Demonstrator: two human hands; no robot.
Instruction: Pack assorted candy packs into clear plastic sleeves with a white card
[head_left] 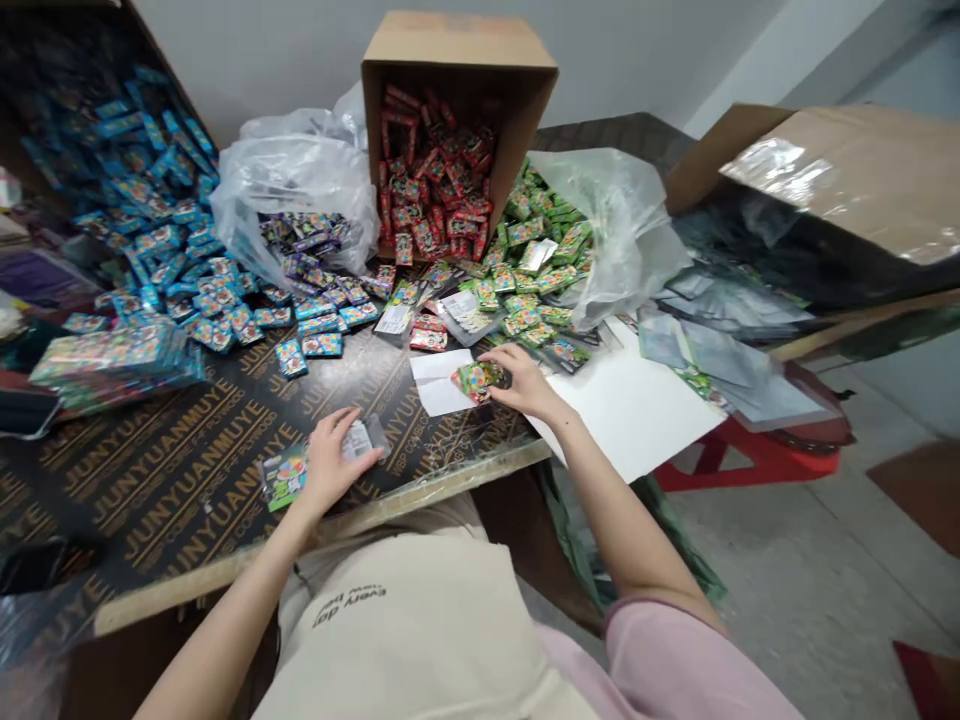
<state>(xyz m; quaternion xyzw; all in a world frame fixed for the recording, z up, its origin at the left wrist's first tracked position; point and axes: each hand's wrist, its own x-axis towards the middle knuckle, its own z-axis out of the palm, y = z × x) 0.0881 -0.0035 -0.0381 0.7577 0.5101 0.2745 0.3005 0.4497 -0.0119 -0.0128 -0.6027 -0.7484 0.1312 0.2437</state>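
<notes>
My left hand [336, 458] rests on a clear plastic packet near the table's front edge, its thumb and fingers around a pale label [358, 440]. A green printed card [283, 476] lies just left of that hand. Farther right, my right hand [517, 378] is closed on small green and red packs [471, 380], held over a creased white paper [436, 388]. A larger white sheet [634, 405] lies beneath and to the right of the right wrist. Two red packs [428, 333] lie behind the creased paper.
An upturned carton [459, 42] of red packs stands at the back. Blue packs [161, 240] spill at left, beside stacked packets [112, 365]. Plastic bags hold purple packs [304, 235] and green packs [525, 230]. Clear sleeves [739, 310] and a red stool [780, 462] are at right.
</notes>
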